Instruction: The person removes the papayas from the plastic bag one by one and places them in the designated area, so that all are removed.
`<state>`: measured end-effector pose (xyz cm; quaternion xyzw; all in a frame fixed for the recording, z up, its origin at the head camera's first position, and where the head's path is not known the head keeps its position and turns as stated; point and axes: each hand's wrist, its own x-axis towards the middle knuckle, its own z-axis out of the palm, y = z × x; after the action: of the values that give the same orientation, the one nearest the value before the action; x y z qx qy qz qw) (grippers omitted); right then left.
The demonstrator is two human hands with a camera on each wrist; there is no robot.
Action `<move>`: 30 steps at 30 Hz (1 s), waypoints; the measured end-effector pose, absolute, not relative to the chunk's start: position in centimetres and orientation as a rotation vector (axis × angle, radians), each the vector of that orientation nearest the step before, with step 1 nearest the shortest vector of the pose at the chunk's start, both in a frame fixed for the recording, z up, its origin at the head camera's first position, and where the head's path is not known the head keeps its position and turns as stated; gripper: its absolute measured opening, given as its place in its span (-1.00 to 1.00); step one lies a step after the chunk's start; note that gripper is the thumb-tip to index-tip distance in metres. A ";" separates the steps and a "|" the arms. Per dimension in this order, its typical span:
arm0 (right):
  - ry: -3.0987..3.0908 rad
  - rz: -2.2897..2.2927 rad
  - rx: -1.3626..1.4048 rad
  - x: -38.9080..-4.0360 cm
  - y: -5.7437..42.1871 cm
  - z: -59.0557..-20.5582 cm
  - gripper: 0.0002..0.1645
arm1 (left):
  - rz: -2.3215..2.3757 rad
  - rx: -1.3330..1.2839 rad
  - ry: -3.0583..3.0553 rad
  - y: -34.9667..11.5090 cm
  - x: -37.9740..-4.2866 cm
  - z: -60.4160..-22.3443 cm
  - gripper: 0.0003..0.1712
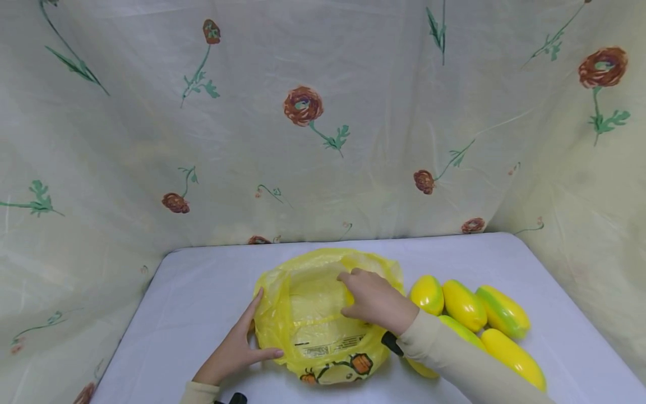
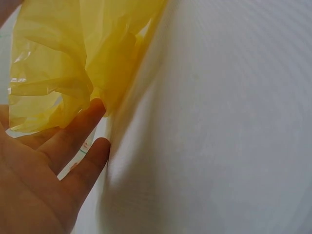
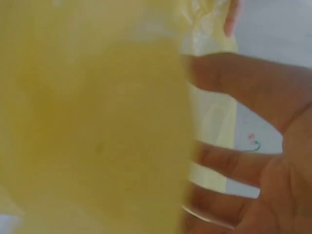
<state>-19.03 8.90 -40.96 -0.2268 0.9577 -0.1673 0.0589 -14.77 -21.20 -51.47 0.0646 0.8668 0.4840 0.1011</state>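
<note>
A yellow plastic bag point(image 1: 315, 331) with a printed cartoon face stands with its mouth spread wide on the table. My left hand point(image 1: 242, 342) rests against its left side, fingers extended and thumb apart; in the left wrist view, fingertips touch the crinkled plastic point(image 2: 48, 63). My right hand point(image 1: 375, 297) reaches over the right rim into the mouth, thumb and fingers parted. In the right wrist view, blurred yellow plastic point(image 3: 102, 126) covers the fingertips, while the gap between thumb and index finger point(image 3: 234, 161) shows only the background.
Several yellow-green mangoes point(image 1: 464, 306) lie in a group right of the bag, partly behind my right sleeve point(image 1: 454, 359). The table point(image 1: 202, 280) has a pale cloth. A flowered curtain point(image 1: 353, 185) hangs behind and at both sides.
</note>
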 end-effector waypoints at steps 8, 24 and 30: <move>3.053 -0.304 -0.578 -19.9 8.4 -41.6 -0.45 | 1.442 0.204 2.557 -21.2 -14.7 -51.5 0.52; 3.022 -0.430 -0.621 -20.0 7.7 -42.7 -0.38 | 1.451 0.221 2.562 -21.2 -14.6 -51.3 0.53; 3.007 -0.428 -0.595 -20.4 8.1 -43.2 -0.32 | 1.454 0.211 2.551 -21.3 -14.5 -51.3 0.52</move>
<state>-20.44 8.05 -43.19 -0.1921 0.9713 -0.1382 0.0232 -14.54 -21.27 -51.28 0.0714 0.8623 0.4914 0.0990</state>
